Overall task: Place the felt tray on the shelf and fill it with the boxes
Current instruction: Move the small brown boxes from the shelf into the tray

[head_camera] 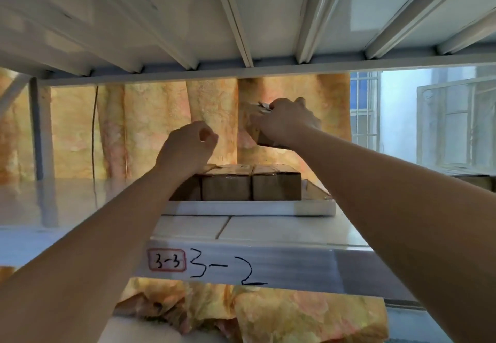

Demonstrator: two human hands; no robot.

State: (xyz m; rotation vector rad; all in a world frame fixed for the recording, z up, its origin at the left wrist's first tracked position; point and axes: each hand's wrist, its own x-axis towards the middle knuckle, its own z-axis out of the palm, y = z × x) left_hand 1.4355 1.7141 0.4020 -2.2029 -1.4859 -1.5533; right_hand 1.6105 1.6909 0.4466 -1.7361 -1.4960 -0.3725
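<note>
Yellow curtain (150, 127) backs the white shelf (268, 231), where the felt tray (241, 208) already sits. My left hand (188, 144) hovers curled, holding nothing, over the cardboard boxes (252, 187) packed inside. My right hand (288, 122) grips another box (255, 127) above the tray's unfilled right side, so I judge filling partway done.

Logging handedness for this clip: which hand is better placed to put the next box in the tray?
Right: the right hand grips a box above the felt tray; the left hand is curled and empty.
</note>
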